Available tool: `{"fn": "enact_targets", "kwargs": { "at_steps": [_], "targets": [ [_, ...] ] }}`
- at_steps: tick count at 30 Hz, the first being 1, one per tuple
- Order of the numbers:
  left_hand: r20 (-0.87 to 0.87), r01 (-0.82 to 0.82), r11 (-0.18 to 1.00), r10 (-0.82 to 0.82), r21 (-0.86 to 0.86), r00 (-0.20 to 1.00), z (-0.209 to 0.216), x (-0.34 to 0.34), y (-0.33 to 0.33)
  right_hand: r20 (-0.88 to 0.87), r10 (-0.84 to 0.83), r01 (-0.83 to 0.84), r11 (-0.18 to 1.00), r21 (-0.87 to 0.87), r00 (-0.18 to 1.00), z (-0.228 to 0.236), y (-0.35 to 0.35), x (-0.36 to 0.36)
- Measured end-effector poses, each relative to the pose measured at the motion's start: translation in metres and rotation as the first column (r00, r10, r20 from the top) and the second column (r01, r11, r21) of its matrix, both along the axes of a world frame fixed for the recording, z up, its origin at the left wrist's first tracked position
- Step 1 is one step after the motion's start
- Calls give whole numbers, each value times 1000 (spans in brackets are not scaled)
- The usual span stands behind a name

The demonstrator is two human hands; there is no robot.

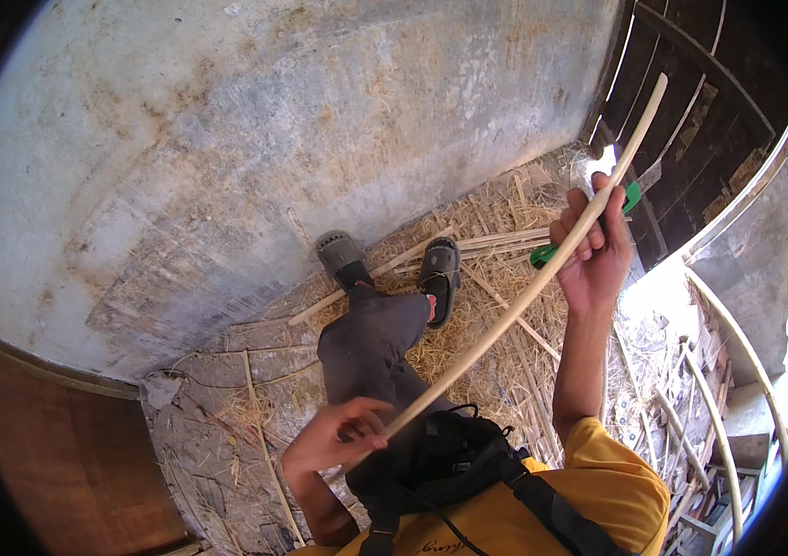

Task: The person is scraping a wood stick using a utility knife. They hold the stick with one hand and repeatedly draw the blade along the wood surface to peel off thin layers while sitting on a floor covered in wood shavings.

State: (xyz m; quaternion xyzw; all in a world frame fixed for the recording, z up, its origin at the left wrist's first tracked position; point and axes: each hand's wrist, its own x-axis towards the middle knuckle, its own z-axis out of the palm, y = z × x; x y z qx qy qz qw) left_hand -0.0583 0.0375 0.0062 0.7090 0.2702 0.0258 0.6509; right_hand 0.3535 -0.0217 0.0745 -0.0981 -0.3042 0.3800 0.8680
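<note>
A long, pale wooden or bamboo strip (491, 335) slants across in front of me, from upper right to lower left. My right hand (595, 241), raised at the right, has its fingers closed around the strip's upper part. A green object (542, 256) shows on both sides of that hand; its middle is hidden by the fingers, so its kind is unclear. Low at centre-left, near my lap, my left hand (336, 435) is closed about the strip's lower end.
A stained plaster wall (320, 120) rises ahead. Straw-like shavings (454, 357) and several long strips (496, 243) lie on the floor around my shoes (440, 278). A brown wooden panel (60, 445) stands at left, dark boards (691, 120) at upper right. Curved poles (718, 426) lean at right.
</note>
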Motion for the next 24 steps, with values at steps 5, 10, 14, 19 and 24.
{"fn": "enact_targets", "kwargs": {
  "at_steps": [5, 10, 14, 19, 24],
  "targets": [
    [115, 304, 951, -309, 60, 944, -21, 13, -12, -44, -35, 37, 997, 60, 998, 5, -1, 19],
    [114, 263, 937, -243, -230, 963, -26, 13, -19, -86, -84, 84, 996, 6, 993, -6, -3, 32],
    [52, 84, 962, -73, -259, 996, -23, 15, -24, 6, -331, 317, 898, -307, 944, -18, 0, 17],
    [89, -168, 968, 187, -187, 978, -15, 26, -30, 433, -357, 529, 755, -389, 828, -73, -9, -24],
    [138, -299, 945, 316, -131, 939, -6, 43, -34, 751, -172, 619, 694, -367, 638, -123, -35, -64]
  ]
}}
